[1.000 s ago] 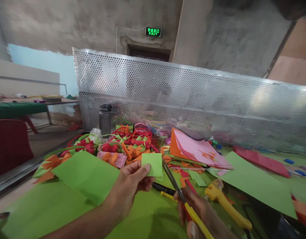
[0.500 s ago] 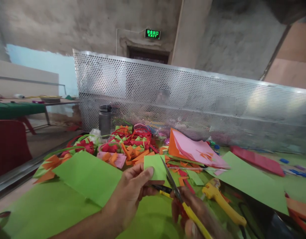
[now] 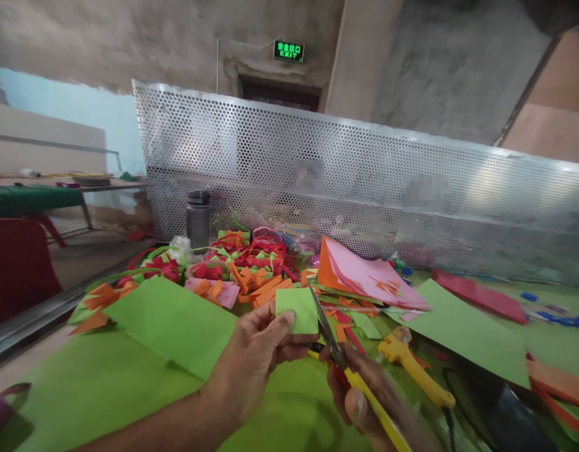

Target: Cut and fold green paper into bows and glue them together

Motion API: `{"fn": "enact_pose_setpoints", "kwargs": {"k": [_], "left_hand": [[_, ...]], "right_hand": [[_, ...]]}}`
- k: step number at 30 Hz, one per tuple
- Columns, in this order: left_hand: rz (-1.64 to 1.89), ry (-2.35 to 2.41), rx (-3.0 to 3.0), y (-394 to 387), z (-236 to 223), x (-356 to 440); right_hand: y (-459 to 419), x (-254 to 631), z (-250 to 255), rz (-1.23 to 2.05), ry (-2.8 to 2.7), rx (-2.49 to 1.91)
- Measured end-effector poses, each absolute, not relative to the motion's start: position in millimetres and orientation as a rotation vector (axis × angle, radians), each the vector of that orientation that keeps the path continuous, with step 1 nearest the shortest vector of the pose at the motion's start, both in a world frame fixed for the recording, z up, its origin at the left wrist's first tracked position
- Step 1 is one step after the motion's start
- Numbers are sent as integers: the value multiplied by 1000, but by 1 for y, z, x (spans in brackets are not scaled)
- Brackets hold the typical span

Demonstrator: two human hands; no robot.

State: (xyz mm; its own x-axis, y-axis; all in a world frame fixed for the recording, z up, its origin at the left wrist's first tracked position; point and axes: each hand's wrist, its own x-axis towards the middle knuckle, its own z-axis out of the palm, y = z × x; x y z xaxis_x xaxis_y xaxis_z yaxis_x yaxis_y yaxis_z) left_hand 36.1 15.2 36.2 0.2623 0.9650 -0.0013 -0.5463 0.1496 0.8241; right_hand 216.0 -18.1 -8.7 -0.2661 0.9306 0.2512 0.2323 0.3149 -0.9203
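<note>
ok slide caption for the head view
Left hand pinches a small green paper while the right hand holds scissors beside its edge.

Held nearly upright in the left hand, a small flat light-green paper square, with yellow-handled metal scissors slanting up leftward from the right hand along its right edge, contact unclear.

"Where does the view look from?"

"From 1 camera worn on the person's head, facing forward and down over the table."

"How near is it?"

"Close: the left hand and right hand fill the lower middle, arms entering from the bottom edge. The panel stands farther off, across the middle, and the sign beyond it, up top."
</note>
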Motion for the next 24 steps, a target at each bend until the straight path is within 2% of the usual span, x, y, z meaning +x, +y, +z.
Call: {"fn": "enact_pose_setpoints", "kwargs": {"k": [12, 24], "left_hand": [[1170, 608, 806, 14, 39, 38], [1160, 631, 807, 15, 33, 37]], "right_hand": [[-40, 210, 11, 906, -1718, -1117], [-33, 210, -2, 1108, -1654, -1106]]}}
